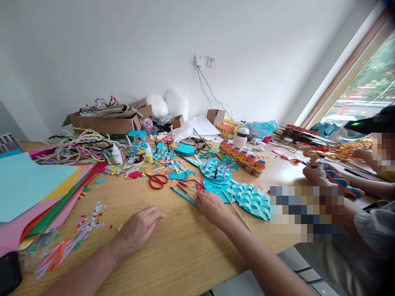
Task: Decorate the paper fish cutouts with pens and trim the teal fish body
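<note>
My left hand (137, 230) rests low over the bare front of the wooden table (173, 255). Its fingers are pinched, with a tiny yellow paper scrap (164, 215) at their tips. Farther right, my right hand (212, 207) has its fingers closed at the ends of several slim tools, among them a blue pencil (184, 197). Which of these it grips is hidden. Red-handled scissors (158, 181) lie open beyond my hands. Beside my right hand are blue paper discs (217, 190), a woven blue paper piece (251, 199) and a thin wooden stick (238, 213).
Coloured paper sheets (33, 181) cover the left side, with paper scraps (89, 218) nearby. Glue bottles (117, 154), pipe cleaners (77, 146) and a cardboard box (101, 124) stand behind. An orange egg-carton craft (242, 157) lies right of centre. At right, a co-worker's hands (316, 174) hold another craft.
</note>
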Tool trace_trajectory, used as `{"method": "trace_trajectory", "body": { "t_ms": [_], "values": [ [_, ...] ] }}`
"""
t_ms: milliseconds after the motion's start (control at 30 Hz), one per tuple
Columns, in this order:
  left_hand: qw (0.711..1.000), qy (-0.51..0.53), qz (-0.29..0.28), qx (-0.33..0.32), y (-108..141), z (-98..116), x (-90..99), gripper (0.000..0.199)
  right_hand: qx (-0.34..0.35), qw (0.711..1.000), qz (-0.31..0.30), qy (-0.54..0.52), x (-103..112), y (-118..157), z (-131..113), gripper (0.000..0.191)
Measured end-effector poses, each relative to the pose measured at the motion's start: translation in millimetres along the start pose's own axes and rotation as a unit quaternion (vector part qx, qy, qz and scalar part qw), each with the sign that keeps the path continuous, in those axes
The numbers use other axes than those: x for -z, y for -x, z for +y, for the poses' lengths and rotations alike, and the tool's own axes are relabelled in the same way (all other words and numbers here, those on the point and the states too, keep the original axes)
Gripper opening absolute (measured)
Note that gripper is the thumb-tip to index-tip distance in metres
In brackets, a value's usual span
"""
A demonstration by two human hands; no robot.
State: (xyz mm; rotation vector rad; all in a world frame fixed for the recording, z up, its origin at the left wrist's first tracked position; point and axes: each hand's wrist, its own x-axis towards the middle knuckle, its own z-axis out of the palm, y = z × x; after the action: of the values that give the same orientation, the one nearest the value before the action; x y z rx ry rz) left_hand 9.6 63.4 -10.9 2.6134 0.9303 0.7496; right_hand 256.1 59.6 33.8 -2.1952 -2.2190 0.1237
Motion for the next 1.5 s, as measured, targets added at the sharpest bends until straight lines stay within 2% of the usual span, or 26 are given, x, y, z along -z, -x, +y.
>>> {"method": "trace_trajectory", "body": {
  "t_ms": [200,433,567,667,767,867,933,1000,1067,1167,1267,1400,1500],
  "values": [
    [1.000,-0.003,0.005,-0.004,0,3,2.2,0.029,0.039,0.999,0.007,0.017,2,1,-13,0.024],
    [1.000,0.000,0.005,0.007,0,3,2.6,0.030,-0.016,0.999,0.022,0.025,-2,-8,-9,0.021],
    [1.000,-0.004,0.022,-0.001,1,0,-0.6,0.030,-0.037,0.998,0.055,0.013,3,3,2,0.022],
    [0.999,-0.002,0.040,-0.001,1,-4,-1.0,0.029,-0.062,0.988,0.131,-0.057,6,16,31,0.019],
    [0.997,0.024,0.074,0.021,-2,-6,1.2,0.024,-0.122,0.961,0.213,-0.127,10,26,85,0.015],
    [0.985,0.113,0.070,0.106,-9,0,5.5,0.020,-0.248,0.934,0.193,-0.170,16,30,147,0.020],
    [0.956,0.223,0.035,0.188,-16,13,8.2,0.019,-0.298,0.927,0.159,-0.163,22,30,180,0.023],
    [0.903,0.346,-0.018,0.253,-21,32,8.5,0.020,-0.315,0.925,0.141,-0.156,28,29,201,0.023],
    [0.841,0.448,-0.056,0.298,-24,55,4.3,0.023,-0.323,0.926,0.110,-0.163,30,25,212,0.022],
    [0.763,0.553,-0.118,0.314,-29,90,-11.8,0.028,-0.323,0.926,0.051,-0.187,30,15,219,0.028],
    [0.694,0.628,-0.140,0.324,-38,119,-33.0,0.035,-0.329,0.923,0.006,-0.198,26,0,225,0.026],
    [0.642,0.676,-0.154,0.327,-57,144,-51.5,0.052,-0.340,0.917,-0.023,-0.207,22,-15,233,0.031],
    [0.623,0.696,-0.152,0.324,-74,154,-59.4,0.060,-0.347,0.912,-0.035,-0.215,21,-19,235,0.030]
  ]
}}
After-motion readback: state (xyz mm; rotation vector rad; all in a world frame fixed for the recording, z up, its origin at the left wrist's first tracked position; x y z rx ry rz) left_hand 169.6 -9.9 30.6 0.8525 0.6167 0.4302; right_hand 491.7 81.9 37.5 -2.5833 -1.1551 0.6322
